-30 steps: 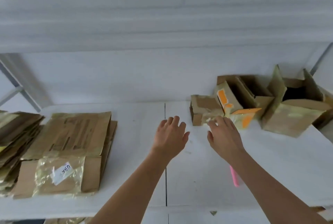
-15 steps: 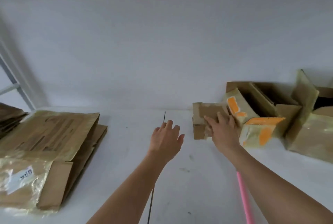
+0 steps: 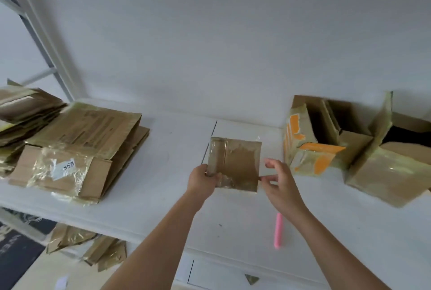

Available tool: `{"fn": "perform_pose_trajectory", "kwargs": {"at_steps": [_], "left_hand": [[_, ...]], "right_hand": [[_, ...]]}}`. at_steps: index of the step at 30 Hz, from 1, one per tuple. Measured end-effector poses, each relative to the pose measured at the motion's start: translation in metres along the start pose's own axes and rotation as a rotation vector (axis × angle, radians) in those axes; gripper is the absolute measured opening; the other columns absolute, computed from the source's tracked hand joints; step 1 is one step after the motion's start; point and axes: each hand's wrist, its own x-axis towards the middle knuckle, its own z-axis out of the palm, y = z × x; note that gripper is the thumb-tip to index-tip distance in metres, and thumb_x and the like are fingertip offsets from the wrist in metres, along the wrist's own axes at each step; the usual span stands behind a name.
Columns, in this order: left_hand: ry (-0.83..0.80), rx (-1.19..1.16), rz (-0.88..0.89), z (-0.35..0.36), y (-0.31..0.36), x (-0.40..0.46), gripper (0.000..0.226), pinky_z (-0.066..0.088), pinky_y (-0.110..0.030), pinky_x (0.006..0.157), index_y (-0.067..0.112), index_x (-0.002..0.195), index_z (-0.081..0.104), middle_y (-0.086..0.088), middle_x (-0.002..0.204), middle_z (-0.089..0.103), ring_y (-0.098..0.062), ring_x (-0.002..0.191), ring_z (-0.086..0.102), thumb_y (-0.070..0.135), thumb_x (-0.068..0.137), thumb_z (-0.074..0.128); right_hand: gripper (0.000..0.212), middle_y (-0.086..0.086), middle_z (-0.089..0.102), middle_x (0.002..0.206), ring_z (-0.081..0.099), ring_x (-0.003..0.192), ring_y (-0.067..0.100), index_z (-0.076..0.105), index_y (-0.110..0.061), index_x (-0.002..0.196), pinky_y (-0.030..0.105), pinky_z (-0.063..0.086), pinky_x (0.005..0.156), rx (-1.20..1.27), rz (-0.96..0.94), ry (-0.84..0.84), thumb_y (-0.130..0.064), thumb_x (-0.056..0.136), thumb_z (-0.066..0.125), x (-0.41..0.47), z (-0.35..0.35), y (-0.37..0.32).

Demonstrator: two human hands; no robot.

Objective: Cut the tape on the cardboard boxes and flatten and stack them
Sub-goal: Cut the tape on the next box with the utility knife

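Note:
A small taped cardboard box (image 3: 235, 161) is held above the middle of the white table (image 3: 163, 196). My left hand (image 3: 201, 179) grips its lower left corner, thumb on the taped face. My right hand (image 3: 278, 181) pinches the box's lower right edge with thumb and fingertips. A pink cutter (image 3: 278, 230) lies on the table under my right forearm. To the left lies a stack of flattened boxes (image 3: 77, 147), the top one wrapped in clear tape with a white label.
At the right stand an open box with orange tape (image 3: 312, 147) and a larger open box (image 3: 391, 166). More flattened cardboard (image 3: 21, 112) is piled at the far left. Cardboard scraps (image 3: 88, 247) lie on the floor below the table edge.
My right hand took the small box from beside the orange-taped box and brought it to the table's middle. My left hand moved in and gripped its left corner.

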Motion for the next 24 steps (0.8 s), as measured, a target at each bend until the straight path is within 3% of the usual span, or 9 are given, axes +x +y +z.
{"fn": "perform_pose_trajectory", "kwargs": {"at_steps": [4, 7, 9, 11, 13, 16, 19, 21, 24], "left_hand": [[-0.045, -0.261, -0.185, -0.001, 0.0, -0.043, 0.008, 0.042, -0.03, 0.064, 0.017, 0.099, 0.061, -0.004, 0.086, 0.063, -0.021, 0.077, 0.056, 0.011, 0.097, 0.056], [-0.16, -0.486, -0.348, -0.007, -0.005, -0.073, 0.008, 0.048, -0.042, 0.077, 0.013, 0.105, 0.06, -0.01, 0.098, 0.064, -0.026, 0.086, 0.059, 0.012, 0.1, 0.054], [-0.19, -0.558, -0.416, -0.009, -0.009, -0.085, 0.012, 0.048, -0.048, 0.083, 0.011, 0.111, 0.058, -0.012, 0.107, 0.065, -0.028, 0.095, 0.061, 0.011, 0.1, 0.053], [-0.154, -0.489, -0.444, -0.01, -0.012, -0.09, 0.014, 0.045, -0.046, 0.085, 0.01, 0.112, 0.058, -0.01, 0.106, 0.066, -0.024, 0.093, 0.062, 0.013, 0.098, 0.056], [-0.067, -0.278, -0.425, -0.008, -0.015, -0.093, 0.012, 0.042, -0.037, 0.078, 0.009, 0.106, 0.061, -0.008, 0.099, 0.067, -0.02, 0.084, 0.061, 0.013, 0.096, 0.06], [0.067, -0.069, -0.39, -0.004, -0.014, -0.092, 0.023, 0.038, -0.029, 0.065, 0.005, 0.116, 0.058, -0.014, 0.106, 0.063, -0.022, 0.081, 0.053, 0.012, 0.095, 0.052], [0.159, -0.157, -0.253, -0.006, -0.006, -0.089, 0.053, 0.041, -0.028, 0.082, 0.019, 0.144, 0.041, -0.01, 0.136, 0.051, -0.02, 0.107, 0.053, 0.032, 0.095, 0.059], [0.128, -0.263, -0.131, -0.008, 0.001, -0.087, 0.053, 0.048, -0.033, 0.091, 0.033, 0.142, 0.045, -0.003, 0.135, 0.052, -0.019, 0.112, 0.057, 0.043, 0.093, 0.061], [-0.032, -0.243, -0.101, -0.011, 0.009, -0.084, 0.061, 0.059, -0.038, 0.082, 0.047, 0.143, 0.037, 0.005, 0.126, 0.051, -0.022, 0.103, 0.065, 0.036, 0.09, 0.067]], "right_hand": [[0.08, -0.005, 0.032, 0.144, 0.046, 0.126, 0.017, 0.024, -0.035, 0.152, 0.037, 0.045, 0.103, 0.088, 0.297, -0.192, -0.042, 0.087, 0.07, -0.014, -0.011, 0.0], [0.083, -0.009, 0.047, 0.142, 0.053, 0.122, 0.008, 0.024, -0.053, 0.147, 0.03, 0.046, 0.092, 0.267, 0.399, -0.406, -0.048, 0.081, 0.075, -0.027, -0.019, -0.01], [0.079, -0.008, 0.056, 0.136, 0.058, 0.114, 0.004, 0.032, -0.055, 0.142, 0.024, 0.047, 0.083, 0.292, 0.357, -0.449, -0.044, 0.079, 0.078, -0.033, -0.02, -0.018], [0.081, -0.003, 0.052, 0.135, 0.056, 0.117, 0.009, 0.04, -0.054, 0.138, 0.032, 0.049, 0.095, 0.212, 0.269, -0.379, -0.048, 0.07, 0.084, -0.036, -0.019, -0.024], [0.088, -0.003, 0.041, 0.13, 0.047, 0.122, 0.015, 0.043, -0.056, 0.136, 0.038, 0.042, 0.107, -0.009, 0.142, -0.295, -0.054, 0.06, 0.086, -0.041, -0.013, -0.028], [0.088, -0.005, 0.028, 0.122, 0.036, 0.117, 0.021, 0.039, -0.059, 0.138, 0.036, 0.037, 0.101, -0.432, -0.09, -0.228, -0.058, 0.061, 0.084, -0.052, 0.001, -0.038], [0.091, -0.003, 0.027, 0.128, 0.034, 0.115, 0.022, 0.034, -0.056, 0.142, 0.031, 0.04, 0.089, -0.58, -0.166, -0.239, -0.061, 0.064, 0.081, -0.058, 0.012, -0.042], [0.092, -0.002, 0.025, 0.13, 0.031, 0.116, 0.022, 0.032, -0.055, 0.143, 0.033, 0.042, 0.091, -0.606, -0.142, -0.253, -0.062, 0.064, 0.08, -0.056, 0.015, -0.042], [0.089, -0.008, 0.021, 0.127, 0.027, 0.117, 0.017, 0.027, -0.062, 0.141, 0.027, 0.028, 0.093, -0.572, -0.118, -0.386, -0.06, 0.069, 0.079, -0.048, 0.004, -0.042]]}}
